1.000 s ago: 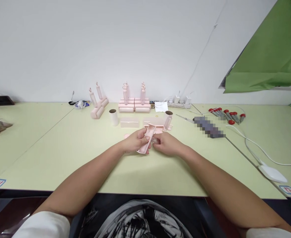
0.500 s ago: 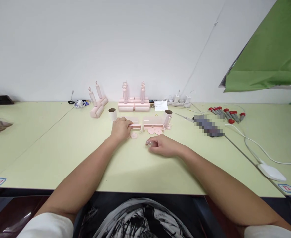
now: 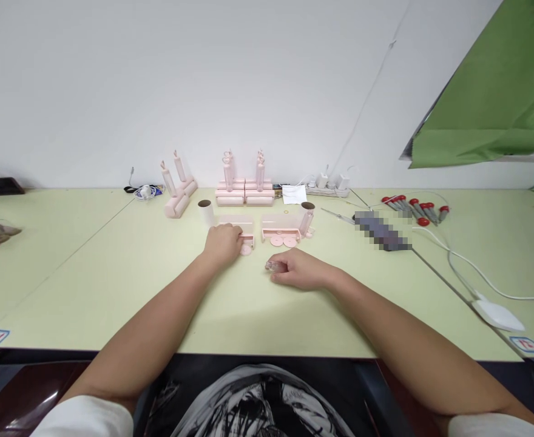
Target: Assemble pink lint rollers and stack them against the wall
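Note:
My left hand is closed over the left end of an open pink plastic case, and its fingertips are partly hidden. A pale pink disc lies beside those fingers. My right hand, its fingers curled, holds a small clear plastic tube just above or on the table; most of it is hidden in the palm. Beyond it stands a second open pink case with two pink discs in front. A clear pink tube leans at its right end.
White cardboard tubes stand behind the cases. Pink lint-roller-like units line the wall, with more units at left. A blurred dark object, red-capped tools, a white cable and a white adapter lie at right.
The left pink case has shifted slightly left with my left hand, widening the gap to the other case. My right hand stays nearly still, still holding the clear tube.

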`<move>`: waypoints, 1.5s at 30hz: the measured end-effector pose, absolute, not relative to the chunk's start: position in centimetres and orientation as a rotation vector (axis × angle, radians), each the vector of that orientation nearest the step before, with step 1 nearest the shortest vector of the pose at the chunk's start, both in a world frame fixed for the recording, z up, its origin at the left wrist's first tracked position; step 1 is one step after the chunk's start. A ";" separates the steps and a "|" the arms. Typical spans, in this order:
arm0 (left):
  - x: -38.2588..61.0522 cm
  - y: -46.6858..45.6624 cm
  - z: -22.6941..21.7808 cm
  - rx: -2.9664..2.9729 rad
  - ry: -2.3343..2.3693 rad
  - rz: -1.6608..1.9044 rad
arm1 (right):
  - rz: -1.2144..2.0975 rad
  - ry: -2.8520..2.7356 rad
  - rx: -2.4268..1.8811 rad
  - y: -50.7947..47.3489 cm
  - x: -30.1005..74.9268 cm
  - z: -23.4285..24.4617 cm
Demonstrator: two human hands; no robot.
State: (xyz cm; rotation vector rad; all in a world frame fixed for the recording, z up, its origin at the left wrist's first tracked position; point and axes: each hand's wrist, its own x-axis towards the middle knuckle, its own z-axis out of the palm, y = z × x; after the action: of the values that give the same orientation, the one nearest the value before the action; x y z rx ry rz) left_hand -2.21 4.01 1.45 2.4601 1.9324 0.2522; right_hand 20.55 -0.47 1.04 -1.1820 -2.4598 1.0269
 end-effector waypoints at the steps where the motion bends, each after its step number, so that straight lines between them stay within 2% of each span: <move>1: -2.2 3.8 1.6 2.456 1.913 0.243 | 1.028 -2.464 -1.177 -0.5 20.5 1.1; 7: -1.7 2.7 1.6 2.311 1.861 0.239 | 0.990 -2.497 -1.191 -0.4 20.6 1.1; 22: -1.8 3.5 0.5 2.338 1.763 0.245 | 1.014 -2.497 -1.206 -0.6 20.5 1.3; 37: -2.6 3.6 1.2 2.319 1.737 0.334 | 1.015 -2.482 -1.217 -0.3 20.7 0.9; 42: -1.0 1.3 2.4 2.405 1.309 0.567 | 0.982 -2.403 -1.256 -0.2 20.5 0.7; 45: 0.0 -0.1 2.5 2.422 1.086 0.507 | 1.045 -2.357 -1.199 -0.3 20.4 0.7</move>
State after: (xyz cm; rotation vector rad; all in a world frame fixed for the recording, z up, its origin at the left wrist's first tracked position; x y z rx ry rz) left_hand -0.01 -0.12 2.52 2.4221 1.0858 0.5068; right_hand 20.44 -0.28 0.74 -1.1988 -2.3567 1.0453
